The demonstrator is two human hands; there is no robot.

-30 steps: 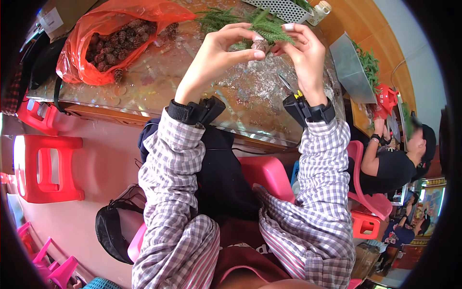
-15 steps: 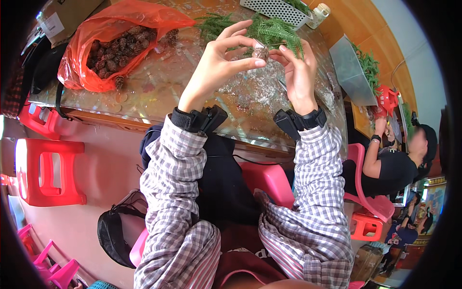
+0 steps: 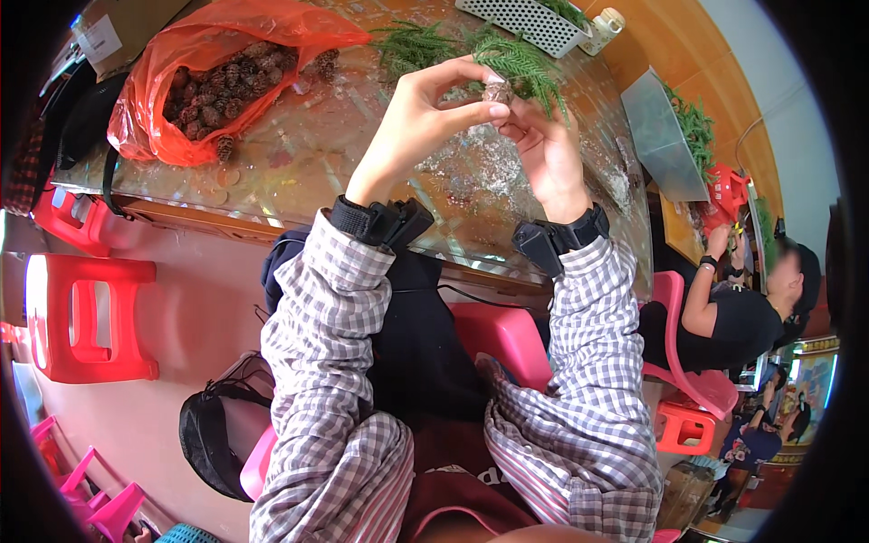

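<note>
2 hands up over the glass-topped table, both on 1 small brown pine cone. Left hand comes in from the left, thumb and fingertips pinched together on the cone's underside and side. Right hand sits just right of it, fingers curled in and closed against the cone from below and behind; exact fingertip contact partly hidden by the left hand. Green sprig of needle-like foliage fans out right behind the cone, touching or bunched with it, cannot tell which hand grips it. Both wrists wear black strapped devices, sleeves are grey-white check.

Orange plastic bag lies open on the table's far left, full of more brown pine cones, 1 loose cone just beside its mouth. More loose green sprigs lie on the table beyond the hands. White perforated basket at the far edge, holding greenery. Grey metal tray to the right, tilted, with green sprigs in it. Red plastic stool on the floor at left, black bag by the wearer's leg. Another person in a black top sits at right on a pink chair, hands raised at a red object
</note>
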